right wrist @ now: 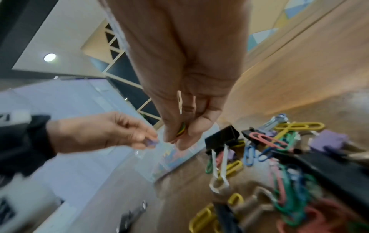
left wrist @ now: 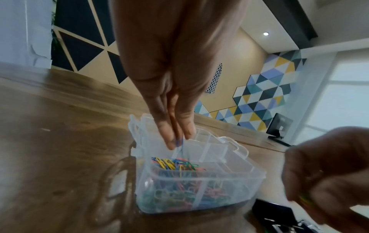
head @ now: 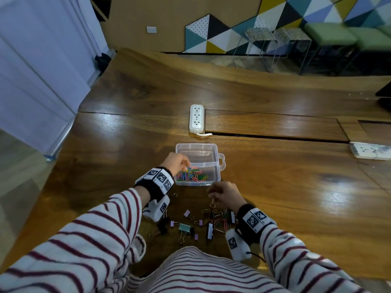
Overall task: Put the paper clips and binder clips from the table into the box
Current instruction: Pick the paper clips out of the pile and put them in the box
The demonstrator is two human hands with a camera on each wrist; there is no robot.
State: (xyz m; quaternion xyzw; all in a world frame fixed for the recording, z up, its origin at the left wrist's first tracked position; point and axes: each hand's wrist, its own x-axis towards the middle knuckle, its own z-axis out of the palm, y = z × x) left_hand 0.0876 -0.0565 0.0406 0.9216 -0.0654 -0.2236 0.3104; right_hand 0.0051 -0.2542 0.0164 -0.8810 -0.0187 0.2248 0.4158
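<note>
Setting: wooden table (head: 275, 187), patterned wall behind; a power strip (head: 196, 118) lies at 12 o'clock from the box.
Left hand (head: 176, 162): over the box's near-left part, fingertips (left wrist: 171, 141) pinched on what looks like a blue paper clip, just above the pile inside.
Right hand (head: 225, 193): just at 6 o'clock of the box, above the table, fingers curled round a few coloured clips (right wrist: 181, 131).
Box (head: 218, 180): clear, lid off or folded back; I cannot tell which. Its near compartment holds a heap of paper clips (head: 191, 175); the far compartment looks bare.
Left on table: binder clips (head: 187, 228) and loose clips (head: 220, 218) scattered at 6 o'clock of the box, near the person's body.
Progress: roughly midway, I judge. Many paper clips are in; no binder clip shows in the box yet.
</note>
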